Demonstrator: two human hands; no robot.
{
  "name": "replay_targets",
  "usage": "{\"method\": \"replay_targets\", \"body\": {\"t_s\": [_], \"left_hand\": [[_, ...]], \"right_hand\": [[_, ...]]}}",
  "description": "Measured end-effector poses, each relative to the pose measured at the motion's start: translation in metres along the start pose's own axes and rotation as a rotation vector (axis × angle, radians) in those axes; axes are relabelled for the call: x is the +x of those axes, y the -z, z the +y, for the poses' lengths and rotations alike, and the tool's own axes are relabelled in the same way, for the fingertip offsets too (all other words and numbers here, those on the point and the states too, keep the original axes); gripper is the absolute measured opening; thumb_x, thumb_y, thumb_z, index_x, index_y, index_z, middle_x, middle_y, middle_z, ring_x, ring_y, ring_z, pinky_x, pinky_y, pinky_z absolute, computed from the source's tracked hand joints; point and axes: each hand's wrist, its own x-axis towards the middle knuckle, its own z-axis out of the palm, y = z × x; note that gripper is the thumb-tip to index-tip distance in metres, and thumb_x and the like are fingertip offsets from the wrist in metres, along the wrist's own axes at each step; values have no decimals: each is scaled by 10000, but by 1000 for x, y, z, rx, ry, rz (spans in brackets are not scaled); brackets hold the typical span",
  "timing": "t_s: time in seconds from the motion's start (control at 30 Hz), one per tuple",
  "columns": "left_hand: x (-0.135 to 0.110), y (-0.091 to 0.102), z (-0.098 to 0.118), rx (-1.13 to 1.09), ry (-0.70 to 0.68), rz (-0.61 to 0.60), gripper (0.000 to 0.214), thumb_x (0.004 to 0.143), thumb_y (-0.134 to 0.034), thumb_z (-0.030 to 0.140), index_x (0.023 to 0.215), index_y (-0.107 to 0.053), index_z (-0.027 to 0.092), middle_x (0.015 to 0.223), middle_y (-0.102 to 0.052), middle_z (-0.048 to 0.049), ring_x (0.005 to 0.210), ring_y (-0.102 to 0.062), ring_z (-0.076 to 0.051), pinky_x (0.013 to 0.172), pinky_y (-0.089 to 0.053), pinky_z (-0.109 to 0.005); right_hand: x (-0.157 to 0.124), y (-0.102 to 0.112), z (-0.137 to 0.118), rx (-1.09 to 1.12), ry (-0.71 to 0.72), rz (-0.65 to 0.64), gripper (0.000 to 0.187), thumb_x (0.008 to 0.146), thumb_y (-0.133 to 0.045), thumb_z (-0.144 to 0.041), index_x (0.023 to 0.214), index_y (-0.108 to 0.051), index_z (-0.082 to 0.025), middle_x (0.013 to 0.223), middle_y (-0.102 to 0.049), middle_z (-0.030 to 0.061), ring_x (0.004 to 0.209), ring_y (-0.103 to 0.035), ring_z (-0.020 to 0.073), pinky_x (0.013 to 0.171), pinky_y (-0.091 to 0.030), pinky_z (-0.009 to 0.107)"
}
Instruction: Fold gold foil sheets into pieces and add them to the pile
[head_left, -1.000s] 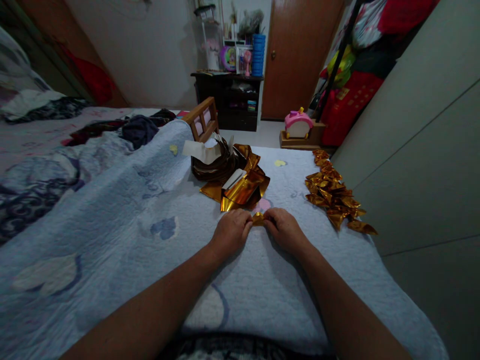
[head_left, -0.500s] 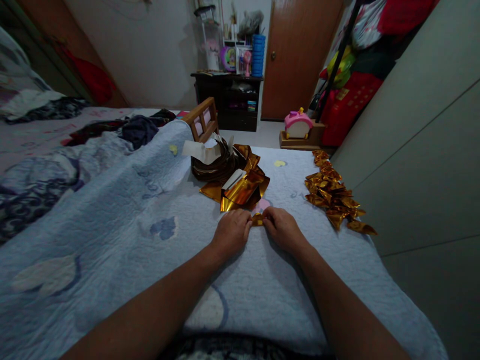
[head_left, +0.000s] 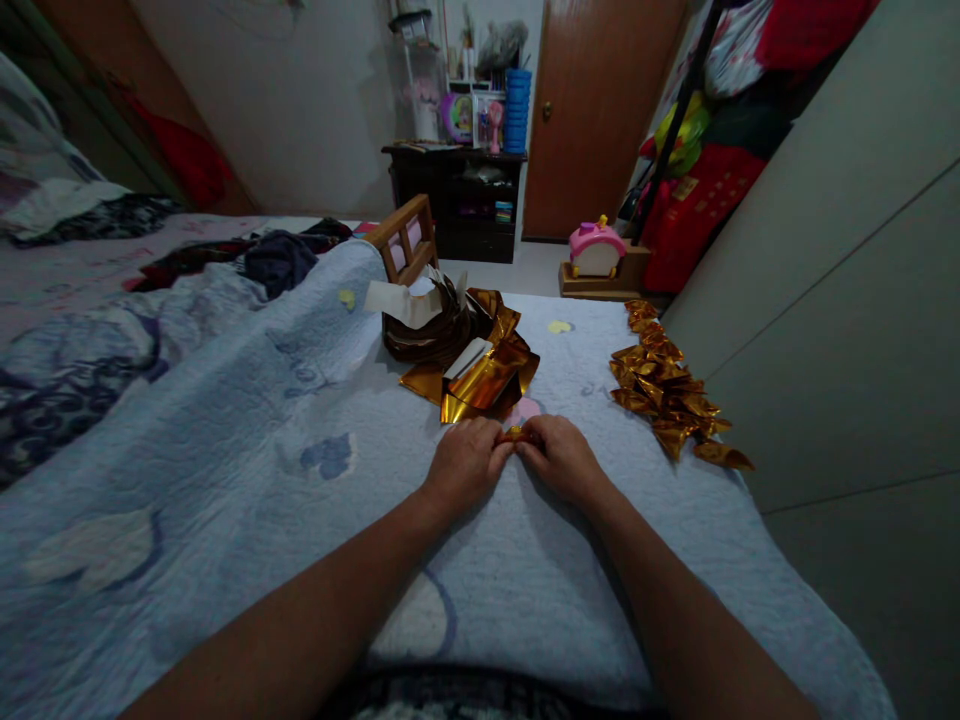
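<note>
Head view, biggest stuff first:
Bed: a big bed (head_left: 225, 480) fills most of the picture, covered in a pale blue quilt with faded heart shapes.
Wardrobe: a plain grey wardrobe (head_left: 847, 300) runs along the right edge of the bed.
Door: a brown door (head_left: 600, 110) at the far end of the room, with a dark cabinet (head_left: 457, 200) full of bits and bobs just left of it.
Clothes: a dark heap of clothes (head_left: 277, 255) up on the far left part of the bed.
Folded pile: a scattered run of folded gold pieces (head_left: 667, 385) on the quilt near the wardrobe, well to the right of the hands.
Gold sheets: a loose stack of gold foil sheets (head_left: 480, 375) just beyond the hands, leaning against a dark bundle of paper (head_left: 427, 325) with a white wrapper on top.
Left hand: the left hand (head_left: 466, 462) rests on the quilt, fingers curled in, pinching one end of the small piece.
Right hand: the right hand (head_left: 561, 458) does the same from the other side, fingertips nearly meeting the left's.
Gold piece: the little gold foil piece (head_left: 515, 433) is pinched between both hands, right on the quilt, mostly hidden by fingers.
</note>
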Motion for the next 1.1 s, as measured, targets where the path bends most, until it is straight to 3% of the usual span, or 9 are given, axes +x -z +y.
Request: {"method": "replay_targets", "body": {"t_s": [0.1,0.43,0.7,0.83,1.1], "left_hand": [[1,-2,0,-20,13,13,211,957,-611,366,841,-612,189,864,-648,-40,839,-590,-212,761,-423,-332],[6,-2,0,-52,19,17,187,959,-601,297,812,-632,185,844,-653,-43,849,-594,-216,783,-424,-340],[6,-5,4,-24,59,44,74,960,-591,260,953,-618,191,951,-679,-53,922,-613,-225,839,-443,-356],[5,-8,3,5,76,77,125,944,-621,276,1026,-620,182,1034,-653,-73,1025,-595,-246,918,-439,-388],[9,-10,-5,-128,65,72,70,914,-636,262,914,-622,193,982,-650,-61,993,-586,-250,890,-424,-384]], "right_hand": [[0,-2,0,-37,-5,4,56,905,-622,-204,881,-666,-178,852,-675,57,809,-549,198,735,-342,306],[2,-2,-2,-49,-34,1,92,935,-600,-214,881,-667,-182,863,-690,65,805,-560,202,722,-332,310],[2,-2,-4,-22,-76,16,57,927,-616,-207,894,-653,-178,885,-668,69,828,-565,208,743,-368,307],[2,-5,-2,-1,-89,42,78,927,-637,-238,948,-652,-164,943,-640,85,863,-571,210,762,-397,302],[2,-7,0,4,-83,52,70,920,-622,-225,946,-657,-170,957,-629,82,889,-577,213,771,-408,306]]}}
